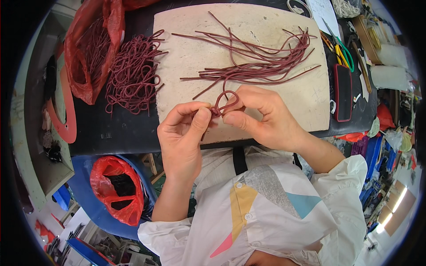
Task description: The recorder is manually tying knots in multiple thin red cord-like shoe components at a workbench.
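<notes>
Between my two hands is a dark red cord (230, 94), with a loop standing up and a small knot at its base. My left hand (185, 125) pinches the knot between thumb and forefinger. With thumb and fingers closed, my right hand (262, 116) grips the side of the loop. Just beyond my hands, a bundle of loose dark red cords (266, 73) lies spread over the pale board (195, 20). To the left of the board sits a heap of looped, knotted cords (133, 73).
A red plastic bag (80, 84) with more cords stands at the far left. On the right lie a dark phone-like slab (343, 93) and green-handled scissors (347, 54). Below the table's left edge, another red bag (100, 186) rests in a blue container (82, 177).
</notes>
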`<state>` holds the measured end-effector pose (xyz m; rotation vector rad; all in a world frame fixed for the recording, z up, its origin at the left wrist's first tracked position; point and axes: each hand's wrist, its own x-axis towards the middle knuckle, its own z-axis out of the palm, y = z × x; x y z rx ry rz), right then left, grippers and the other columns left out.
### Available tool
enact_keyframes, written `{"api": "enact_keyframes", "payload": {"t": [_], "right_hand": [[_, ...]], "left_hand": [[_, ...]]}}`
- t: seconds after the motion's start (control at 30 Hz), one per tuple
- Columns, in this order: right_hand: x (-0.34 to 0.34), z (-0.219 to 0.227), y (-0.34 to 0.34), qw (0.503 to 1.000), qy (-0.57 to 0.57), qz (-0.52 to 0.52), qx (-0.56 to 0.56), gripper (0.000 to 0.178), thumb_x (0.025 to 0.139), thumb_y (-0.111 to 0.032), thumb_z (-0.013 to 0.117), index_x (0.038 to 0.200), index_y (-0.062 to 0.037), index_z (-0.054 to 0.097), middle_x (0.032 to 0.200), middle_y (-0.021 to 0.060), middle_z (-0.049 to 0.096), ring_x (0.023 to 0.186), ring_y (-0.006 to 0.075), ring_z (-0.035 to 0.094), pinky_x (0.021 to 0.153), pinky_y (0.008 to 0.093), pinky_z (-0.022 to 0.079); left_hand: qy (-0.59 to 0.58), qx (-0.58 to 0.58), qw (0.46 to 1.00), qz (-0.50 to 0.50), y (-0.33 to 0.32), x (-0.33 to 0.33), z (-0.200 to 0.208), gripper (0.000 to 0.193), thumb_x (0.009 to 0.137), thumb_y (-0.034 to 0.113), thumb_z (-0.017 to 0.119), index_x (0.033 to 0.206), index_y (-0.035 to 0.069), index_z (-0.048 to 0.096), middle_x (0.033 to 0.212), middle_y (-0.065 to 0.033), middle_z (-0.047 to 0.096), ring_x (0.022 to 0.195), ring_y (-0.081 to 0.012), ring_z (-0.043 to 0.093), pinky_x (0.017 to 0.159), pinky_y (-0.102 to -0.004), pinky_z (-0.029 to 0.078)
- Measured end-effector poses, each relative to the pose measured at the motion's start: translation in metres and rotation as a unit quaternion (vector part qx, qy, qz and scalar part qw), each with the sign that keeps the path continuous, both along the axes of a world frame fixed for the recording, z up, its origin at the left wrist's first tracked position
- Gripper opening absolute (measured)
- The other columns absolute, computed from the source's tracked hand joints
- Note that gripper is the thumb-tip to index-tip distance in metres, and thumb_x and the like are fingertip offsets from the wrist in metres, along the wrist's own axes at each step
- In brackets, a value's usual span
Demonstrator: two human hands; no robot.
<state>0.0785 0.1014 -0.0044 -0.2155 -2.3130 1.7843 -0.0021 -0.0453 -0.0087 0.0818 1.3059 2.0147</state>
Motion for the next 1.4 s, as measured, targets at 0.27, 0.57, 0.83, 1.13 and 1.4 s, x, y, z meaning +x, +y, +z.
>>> {"api": "enact_keyframes", "payload": {"t": [0.27,0.57,0.83,1.13,1.4], "right_hand": [[-0.003,0.009,-0.004,0.999,0.002,0.004,0.049,0.007,0.074,-0.003,0.061,0.076,0.0006,0.056,0.069,0.0116,0.053,0.061,0.0246,0.052,0.054,0.0301,0.04],[0.0,0.01,-0.006,0.996,-0.011,0.033,0.08,0.008,0.073,-0.001,0.06,0.077,-0.0001,0.053,0.068,0.0109,0.051,0.06,0.0239,0.05,0.052,0.0303,0.039],[-0.004,0.001,0.006,0.982,-0.015,-0.047,-0.183,0.015,0.079,-0.013,0.062,0.084,0.0013,0.061,0.079,0.0038,0.061,0.073,0.0093,0.055,0.062,0.0239,0.044],[-0.003,0.005,0.011,0.945,-0.122,-0.017,-0.303,0.016,0.082,-0.014,0.06,0.08,0.0019,0.062,0.072,0.001,0.06,0.067,0.0047,0.054,0.062,0.0185,0.044],[0.002,0.005,0.005,0.983,-0.085,-0.003,-0.163,0.015,0.081,-0.015,0.06,0.079,-0.0001,0.063,0.074,0.0017,0.059,0.068,0.0066,0.054,0.06,0.0191,0.043]], "left_hand": [[-0.002,0.024,0.998,0.059,0.0,0.002,-0.005,0.012,0.089,0.012,0.048,0.089,0.001,0.052,0.079,-0.0053,0.058,0.073,-0.0123,0.059,0.068,-0.0253,0.049],[0.005,0.042,0.996,0.079,-0.003,0.0,-0.004,0.014,0.089,0.012,0.048,0.085,-0.001,0.051,0.076,-0.0078,0.058,0.072,-0.017,0.061,0.069,-0.0294,0.051],[0.065,-0.032,0.996,0.052,0.006,0.001,0.002,0.018,0.083,0.002,0.056,0.099,-0.005,0.053,0.081,-0.0125,0.062,0.074,-0.0164,0.062,0.067,-0.026,0.051],[0.048,-0.05,0.993,-0.098,-0.003,-0.007,0.011,0.032,0.074,-0.005,0.061,0.106,-0.007,0.054,0.084,-0.0144,0.063,0.076,-0.0204,0.064,0.068,-0.0261,0.051],[0.014,-0.121,0.959,-0.256,-0.005,-0.025,0.013,0.018,0.082,0.009,0.056,0.09,-0.008,0.058,0.078,-0.0162,0.063,0.072,-0.0209,0.064,0.064,-0.0287,0.053]]}}
